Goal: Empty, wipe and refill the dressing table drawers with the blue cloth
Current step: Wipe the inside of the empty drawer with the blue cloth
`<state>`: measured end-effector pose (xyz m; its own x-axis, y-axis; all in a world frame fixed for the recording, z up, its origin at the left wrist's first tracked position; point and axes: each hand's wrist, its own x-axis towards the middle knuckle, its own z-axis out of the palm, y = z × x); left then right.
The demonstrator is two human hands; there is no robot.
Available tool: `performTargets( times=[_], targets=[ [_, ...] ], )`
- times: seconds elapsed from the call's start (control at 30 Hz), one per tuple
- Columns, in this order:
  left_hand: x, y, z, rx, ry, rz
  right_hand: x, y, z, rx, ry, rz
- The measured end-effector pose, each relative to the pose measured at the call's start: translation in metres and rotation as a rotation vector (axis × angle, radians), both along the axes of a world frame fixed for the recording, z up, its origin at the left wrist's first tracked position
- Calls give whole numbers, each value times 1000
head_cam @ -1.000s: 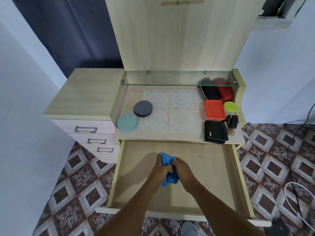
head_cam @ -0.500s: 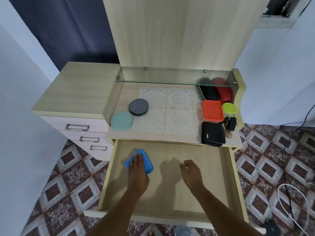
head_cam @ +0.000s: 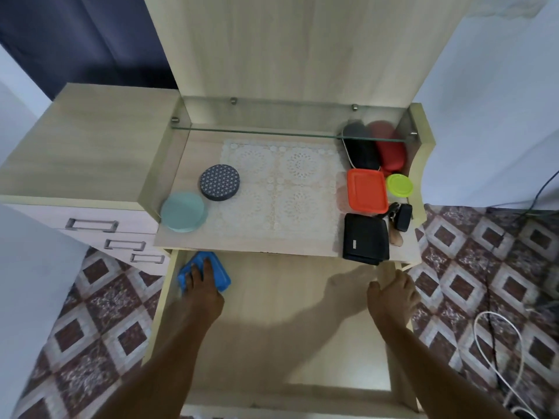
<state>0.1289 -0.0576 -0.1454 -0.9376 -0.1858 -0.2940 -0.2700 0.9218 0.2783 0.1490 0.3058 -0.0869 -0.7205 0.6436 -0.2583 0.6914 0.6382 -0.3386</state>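
Note:
The wide wooden drawer [head_cam: 281, 343] of the dressing table is pulled out and holds nothing but the blue cloth [head_cam: 222, 275]. My left hand [head_cam: 202, 290] presses flat on the cloth in the drawer's far left corner, just under the tabletop edge. My right hand [head_cam: 393, 294] rests on the drawer's right side wall, fingers curled over it.
On the tabletop lie a teal round lid [head_cam: 183, 211], a patterned dark tin [head_cam: 219, 182], a lace mat [head_cam: 278, 189], an orange box [head_cam: 366, 190], a green lid [head_cam: 399, 185], a black wallet [head_cam: 365, 238], keys [head_cam: 400, 216] and two cases [head_cam: 375, 148]. Side drawers [head_cam: 92, 225] stand shut at left; cables [head_cam: 499, 352] lie on the floor at right.
Both hands held the cloth at mid-drawer a second ago. My left hand has slid it to the far left corner; my right hand let go and moved to the right wall.

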Motion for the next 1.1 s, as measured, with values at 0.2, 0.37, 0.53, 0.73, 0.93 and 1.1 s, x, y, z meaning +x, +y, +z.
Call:
performTargets(
  times=[0.2, 0.37, 0.53, 0.73, 0.93, 1.1],
  targets=[
    [-14, 58, -6, 163, 103, -103, -4, 8, -6, -46, -23, 0],
    [-23, 129, -5, 223, 139, -251, -4, 16, -4, -30, -25, 20],
    [-26, 190, 10, 269, 66, -341, -4, 30, 1, -99, 63, 22],
    [-23, 253, 20, 364, -34, -441, 4, 54, 0, -260, 273, 35],
    [-12, 306, 36, 459, -251, -502, 8, 69, 5, -443, 264, -42],
    [2, 328, 40, 491, -297, -483, 23, 81, 0, -506, 205, -22]
  ],
)
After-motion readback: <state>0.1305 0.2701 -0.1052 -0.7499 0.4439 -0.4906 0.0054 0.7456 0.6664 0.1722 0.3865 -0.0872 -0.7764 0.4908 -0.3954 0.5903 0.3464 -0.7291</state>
